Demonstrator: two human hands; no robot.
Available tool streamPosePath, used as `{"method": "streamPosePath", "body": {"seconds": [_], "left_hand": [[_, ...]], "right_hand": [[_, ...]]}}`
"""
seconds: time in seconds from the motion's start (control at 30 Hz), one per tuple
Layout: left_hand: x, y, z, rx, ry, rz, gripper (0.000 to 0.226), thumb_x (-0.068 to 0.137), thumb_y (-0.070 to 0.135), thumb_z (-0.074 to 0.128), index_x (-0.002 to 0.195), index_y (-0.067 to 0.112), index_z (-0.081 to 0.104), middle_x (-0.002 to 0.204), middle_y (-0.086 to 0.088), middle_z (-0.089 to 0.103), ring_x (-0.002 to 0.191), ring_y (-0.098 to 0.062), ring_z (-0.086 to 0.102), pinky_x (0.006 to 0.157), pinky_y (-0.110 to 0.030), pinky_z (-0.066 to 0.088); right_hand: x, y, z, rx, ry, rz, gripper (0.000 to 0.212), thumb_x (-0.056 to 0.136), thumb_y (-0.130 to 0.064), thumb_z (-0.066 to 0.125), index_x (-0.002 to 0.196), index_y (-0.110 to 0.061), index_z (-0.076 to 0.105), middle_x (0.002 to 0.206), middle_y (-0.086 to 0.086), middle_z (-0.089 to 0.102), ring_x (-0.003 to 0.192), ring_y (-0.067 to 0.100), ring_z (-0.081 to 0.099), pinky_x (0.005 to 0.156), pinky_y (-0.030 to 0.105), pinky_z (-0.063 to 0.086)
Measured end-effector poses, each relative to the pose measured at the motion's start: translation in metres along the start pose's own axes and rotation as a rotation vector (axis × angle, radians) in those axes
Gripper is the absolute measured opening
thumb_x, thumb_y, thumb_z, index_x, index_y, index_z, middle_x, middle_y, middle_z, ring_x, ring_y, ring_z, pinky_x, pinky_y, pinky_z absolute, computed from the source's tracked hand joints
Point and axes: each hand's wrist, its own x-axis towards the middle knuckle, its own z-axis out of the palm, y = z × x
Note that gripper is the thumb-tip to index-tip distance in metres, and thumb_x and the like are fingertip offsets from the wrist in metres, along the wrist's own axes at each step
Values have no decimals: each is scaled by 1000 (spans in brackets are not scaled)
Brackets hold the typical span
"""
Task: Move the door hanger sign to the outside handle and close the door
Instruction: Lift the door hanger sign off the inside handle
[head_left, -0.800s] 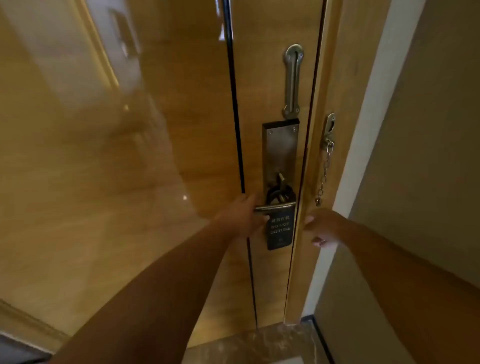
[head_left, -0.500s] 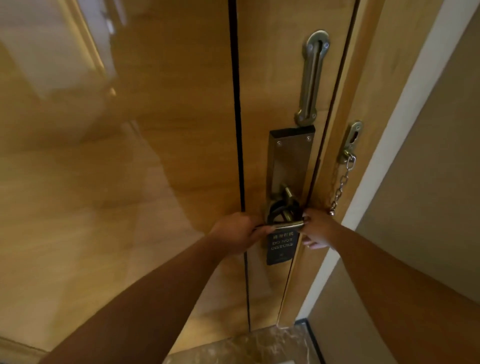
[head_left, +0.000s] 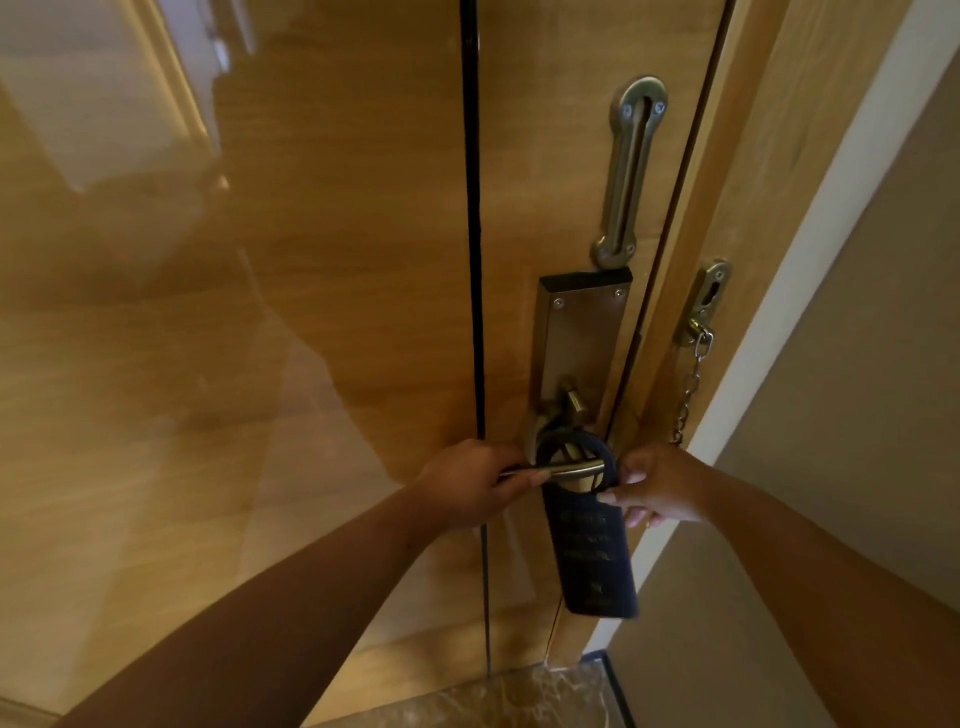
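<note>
A dark blue door hanger sign (head_left: 592, 556) with faint gold lettering hangs by its round loop from the brass lever handle (head_left: 569, 470) of the glossy wooden door (head_left: 337, 312). My left hand (head_left: 470, 480) is closed around the left end of the lever. My right hand (head_left: 657, 491) pinches the sign's right edge just below the loop. The sign tilts out towards me with its lower end swung right. The door sits shut in its frame (head_left: 727, 260).
A metal lock plate (head_left: 582, 338) with a thumb turn sits above the lever, and a slotted chain guard (head_left: 626, 171) higher up. The door chain (head_left: 691, 384) hangs from the frame on the right. A beige wall (head_left: 857, 415) stands to the right; marble floor (head_left: 519, 696) lies below.
My right hand moved in from the door frame and took hold of the sign's edge. The sign has swung out from hanging flat. The view has come closer to the handle.
</note>
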Motion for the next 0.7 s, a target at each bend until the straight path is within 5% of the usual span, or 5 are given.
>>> {"method": "streamPosePath", "body": {"seconds": [0.13,0.3,0.4,0.53,0.7], "left_hand": [[2,-2,10,-252,122,-104,56,75,82,30,66,35,60,53,7,54,48,-6,52,50,-32,43],[2,0,11,-449,155,-152,48,76,77,37,71,37,61,63,8,60,64,-16,62,65,-49,56],[-1,3,4,-527,212,-157,36,82,68,40,70,38,58,63,15,59,62,-8,58,61,-41,51],[-4,4,-9,-402,271,-157,34,90,57,37,74,32,54,65,10,57,58,0,53,56,-25,41],[-3,15,-29,-228,292,-125,49,88,62,33,71,22,56,65,-1,57,56,-8,53,50,-31,42]], "right_hand": [[-17,-10,-8,-50,-7,-51,20,76,-36,72,71,-19,64,60,-10,73,62,7,72,47,11,47],[-18,-16,13,-42,-95,-84,15,77,-31,72,82,-18,68,76,-4,74,69,5,72,47,8,44],[-8,-24,30,18,-121,-81,15,74,-30,75,78,-17,69,72,-1,76,66,9,73,45,11,45],[3,-26,45,125,-116,-142,21,72,-30,77,83,-14,70,81,4,77,70,16,74,45,15,47],[5,-22,74,192,-75,-180,10,74,-28,76,77,-23,67,66,-8,74,62,9,72,49,18,52]]}}
